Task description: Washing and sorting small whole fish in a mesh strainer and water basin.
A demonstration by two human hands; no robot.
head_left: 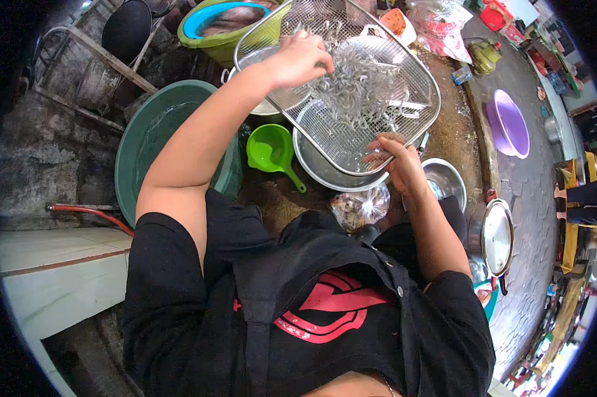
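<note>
A rectangular wire mesh basket is tilted above a round metal basin. Small, pale grey, shrimp-like items lie heaped in its middle. My right hand grips the basket's near right corner. My left hand is over the basket's left side, its fingers bent at the edge of the heap; whether they pinch any of it cannot be told. A green plastic dipper lies left of the metal basin, and a clear plastic bag with contents is just below it.
A large green tub with water stands at left, a light green tub behind it. At right are a small metal bowl, a lidded pot and a purple basin. A metal rack is at upper left.
</note>
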